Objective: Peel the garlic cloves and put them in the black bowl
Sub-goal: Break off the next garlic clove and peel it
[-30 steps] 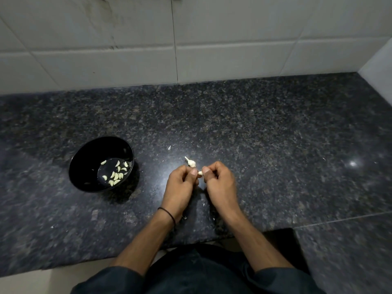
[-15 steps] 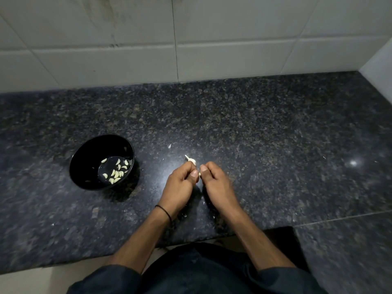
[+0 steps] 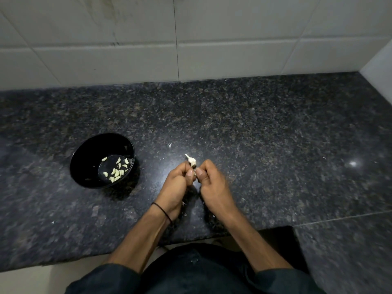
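Note:
A black bowl (image 3: 84, 160) stands on the dark granite counter at the left, with several peeled pale cloves (image 3: 117, 170) at its bottom. My left hand (image 3: 178, 185) and my right hand (image 3: 212, 183) meet at the counter's middle. Their thumbs and fingertips pinch a small garlic clove (image 3: 194, 173) between them, mostly hidden. Just beyond the fingertips lies the rest of a garlic bulb with its stalk (image 3: 191, 160), touching the fingers or nearly so.
Small flakes of garlic skin (image 3: 170, 145) lie scattered on the counter near the hands and wrists. A white tiled wall (image 3: 191, 39) closes the back, and a white wall (image 3: 379, 66) closes the right side. The counter's front edge runs under my forearms.
Both hands stay together on the clove, with the fingertips shifting slightly as they work at it. The bowl and the bulb remnant have not moved.

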